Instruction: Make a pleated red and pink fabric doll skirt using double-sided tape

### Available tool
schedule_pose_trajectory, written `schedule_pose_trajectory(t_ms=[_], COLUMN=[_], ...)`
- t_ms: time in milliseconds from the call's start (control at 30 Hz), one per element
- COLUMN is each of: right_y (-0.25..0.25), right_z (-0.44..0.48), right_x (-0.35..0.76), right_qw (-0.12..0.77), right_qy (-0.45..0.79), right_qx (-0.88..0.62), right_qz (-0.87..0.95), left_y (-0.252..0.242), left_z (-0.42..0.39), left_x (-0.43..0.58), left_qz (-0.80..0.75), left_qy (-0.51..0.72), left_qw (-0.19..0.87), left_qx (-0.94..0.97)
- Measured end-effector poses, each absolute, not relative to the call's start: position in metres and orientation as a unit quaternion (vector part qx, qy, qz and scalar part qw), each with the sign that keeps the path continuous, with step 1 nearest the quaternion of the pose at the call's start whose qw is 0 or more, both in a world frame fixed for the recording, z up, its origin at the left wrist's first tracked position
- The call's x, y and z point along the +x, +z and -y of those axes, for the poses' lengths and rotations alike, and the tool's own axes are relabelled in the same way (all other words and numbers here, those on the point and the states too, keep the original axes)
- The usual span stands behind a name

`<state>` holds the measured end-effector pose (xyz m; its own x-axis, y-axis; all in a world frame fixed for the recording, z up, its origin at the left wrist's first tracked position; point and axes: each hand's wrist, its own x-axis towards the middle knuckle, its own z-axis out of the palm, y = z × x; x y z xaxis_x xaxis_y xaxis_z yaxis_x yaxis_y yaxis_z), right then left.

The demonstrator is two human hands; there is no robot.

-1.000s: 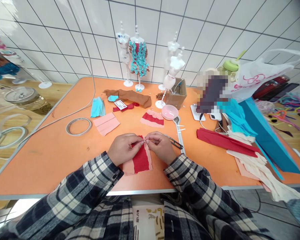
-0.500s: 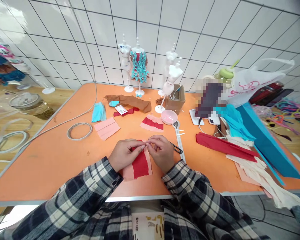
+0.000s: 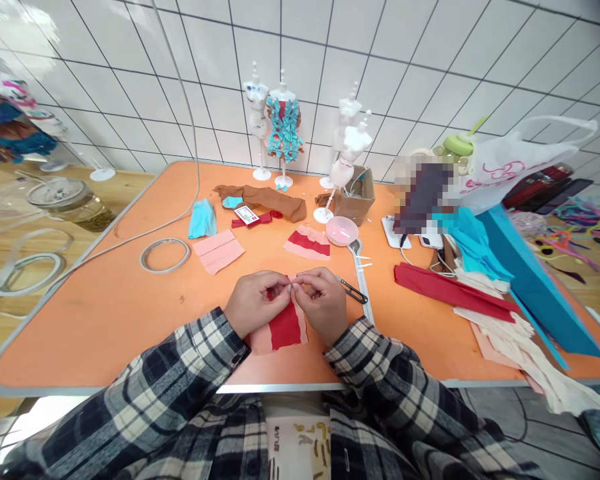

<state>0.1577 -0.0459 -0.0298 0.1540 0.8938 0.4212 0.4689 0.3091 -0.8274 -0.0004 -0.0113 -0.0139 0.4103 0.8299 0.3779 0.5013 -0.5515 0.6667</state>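
Observation:
My left hand (image 3: pixel 255 302) and my right hand (image 3: pixel 321 302) meet fingertip to fingertip over a small red and pink crepe piece (image 3: pixel 284 327) lying on the orange table (image 3: pixel 105 313). Both hands pinch its top edge, fingers closed. Whether a pin or needle sits between the fingertips is too small to tell. Small black snips (image 3: pixel 353 290) lie just right of my right hand.
Several small white dress forms (image 3: pixel 350 150) stand at the back, one in a teal ruffled dress (image 3: pixel 285 130). A tape roll (image 3: pixel 165 255), pink paper (image 3: pixel 219 250), a pink bowl (image 3: pixel 342 231), a cardboard box (image 3: pixel 356 197) and red crepe strips (image 3: pixel 450 290) lie around.
My hands have stayed together on the piece, the fingertips working slightly closer. The view has shifted a little; nothing else on the table moved.

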Motion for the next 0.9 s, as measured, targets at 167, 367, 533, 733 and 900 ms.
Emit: schedule_pose_trajectory(t_ms=[167, 367, 533, 733, 900], right_y=[-0.031, -0.035, -0.037, -0.03, -0.033], right_z=[0.043, 0.039, 0.038, 0.042, 0.041], right_x=[0.157, 0.161, 0.168, 0.169, 0.167], right_qw=[0.541, 0.539, 0.553, 0.566, 0.557], right_qy=[0.278, 0.404, 0.513, 0.358, 0.358], right_qx=[-0.549, -0.53, -0.46, -0.442, -0.461], right_qz=[0.573, 0.515, 0.468, 0.597, 0.591], left_y=[-0.015, -0.013, -0.01, -0.009, -0.006], left_z=[0.009, 0.007, 0.007, 0.005, 0.005], left_x=[-0.002, -0.003, -0.004, -0.005, -0.006], left_qz=[-0.403, -0.392, -0.398, -0.382, -0.375], left_qy=[0.35, 0.35, 0.365, 0.341, 0.316], left_qw=[0.248, 0.272, 0.317, 0.393, 0.35], left_qx=[0.808, 0.806, 0.779, 0.763, 0.799])
